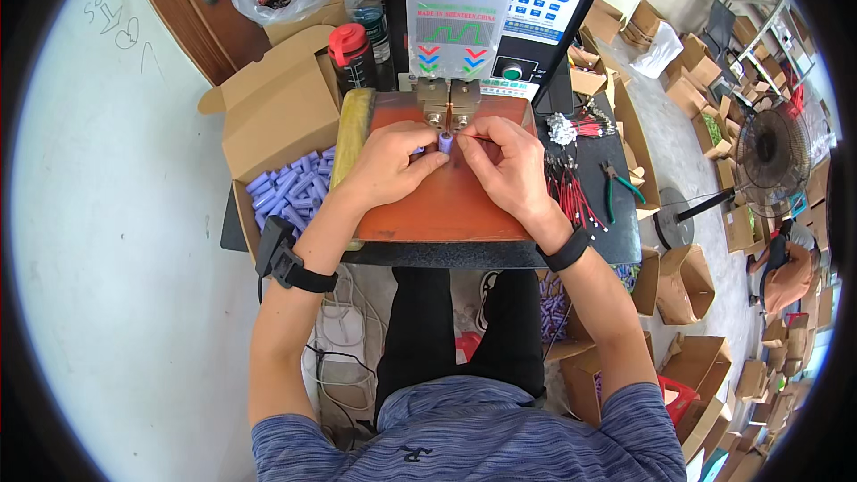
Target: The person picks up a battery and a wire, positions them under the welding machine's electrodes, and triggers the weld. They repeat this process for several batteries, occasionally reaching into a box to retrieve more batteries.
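A purple cylindrical battery cell [445,145] stands beneath the two metal electrodes [449,107] of a spot welder [462,13]. My left hand [399,159] is closed, its thumb and fingertips gripping the cell from the left. A second bit of purple shows under that hand's fingers. My right hand [507,165] pinches at the top right of the cell, close under the electrodes; what lies between its fingertips is too small to make out. Both hands rest over an orange-brown work board [420,214].
At left, an open cardboard box [268,125] holds many purple cells [295,187]. A red-lidded bottle [353,54] and a water bottle [366,13] stand behind. Right of the board lie red wires [578,196], white connectors [562,129] and green-handled cutters [616,187]. A fan [772,161] stands farther right.
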The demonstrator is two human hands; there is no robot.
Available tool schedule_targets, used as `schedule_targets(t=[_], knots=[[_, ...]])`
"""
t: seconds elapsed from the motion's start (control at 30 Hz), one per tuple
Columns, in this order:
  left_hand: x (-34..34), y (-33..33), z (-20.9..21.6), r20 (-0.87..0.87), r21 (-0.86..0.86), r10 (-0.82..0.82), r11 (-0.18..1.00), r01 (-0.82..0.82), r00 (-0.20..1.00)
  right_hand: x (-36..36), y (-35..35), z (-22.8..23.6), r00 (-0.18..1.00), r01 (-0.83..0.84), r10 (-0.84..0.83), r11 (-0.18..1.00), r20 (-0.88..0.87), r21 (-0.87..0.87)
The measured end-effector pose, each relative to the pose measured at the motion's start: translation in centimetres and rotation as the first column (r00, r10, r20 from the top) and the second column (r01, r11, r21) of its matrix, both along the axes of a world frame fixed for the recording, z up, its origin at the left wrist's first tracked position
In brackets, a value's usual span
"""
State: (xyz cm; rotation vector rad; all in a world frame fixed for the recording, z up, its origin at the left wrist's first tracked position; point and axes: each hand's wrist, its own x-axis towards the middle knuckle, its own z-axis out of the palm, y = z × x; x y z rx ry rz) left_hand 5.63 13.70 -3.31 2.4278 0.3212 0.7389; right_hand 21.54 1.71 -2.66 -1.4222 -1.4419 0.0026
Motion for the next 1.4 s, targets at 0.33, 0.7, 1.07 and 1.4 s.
schedule_targets(t=[0.33, 0.7, 1.07, 1.4], knots=[[0.0, 0.0, 0.1, -0.021, -0.029, 0.005, 1.000, -0.006, 1.000, -0.1, 0.2, 0.2, 0.996, 0.030, -0.033, 0.999, 0.085, 0.038], [0.5, -0.5, 0.5, 0.010, -0.053, 0.008, 0.999, -0.008, 1.000, 0.2, 0.1, -0.3, 0.999, -0.002, 0.000, 0.999, 0.038, 0.038], [0.4, 1.2, -1.9, 0.225, -0.193, 0.035, 0.981, 0.009, 0.974, 5.7, -12.9, 1.8, 0.919, -0.133, 0.047, 0.972, -0.392, -0.196], [0.3, 0.3, -0.2, 0.261, -0.081, 0.053, 0.996, -0.032, 0.964, 15.0, -20.6, -6.1, 0.960, 0.246, -0.276, 0.760, 0.044, -0.601]])
